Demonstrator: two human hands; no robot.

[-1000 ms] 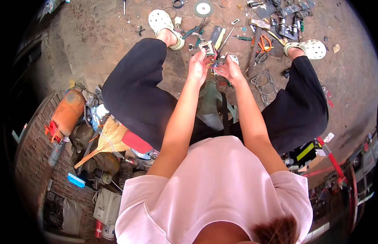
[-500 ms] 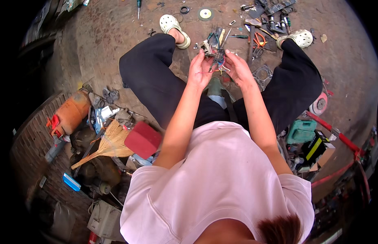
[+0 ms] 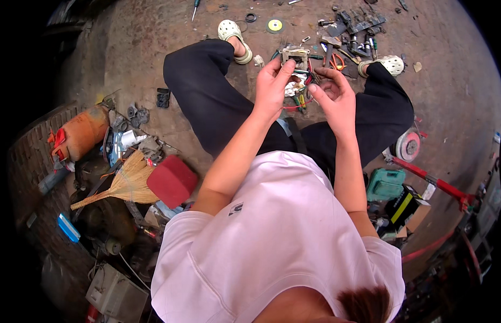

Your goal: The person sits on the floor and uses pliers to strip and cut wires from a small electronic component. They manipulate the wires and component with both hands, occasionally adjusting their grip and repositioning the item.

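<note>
My left hand grips a small grey metal part, its thumb over the near edge. Below the part hang a white piece and coloured wires. My right hand is beside them on the right, fingers curled round the wire side; what exactly it pinches is hidden by the fingers. Beyond the hands lie orange-handled pliers and a dark pile of metal parts and tools.
My outstretched legs frame the work. Around lie a yellow disc, an orange gas cylinder, a straw broom, a red square pad, a green case, a red metal bar and a pink-rimmed wheel.
The part has been raised and turned, showing more of its metal frame above my left fingers. My right hand has shifted rightward and curled more. The camera's view has shifted too.
</note>
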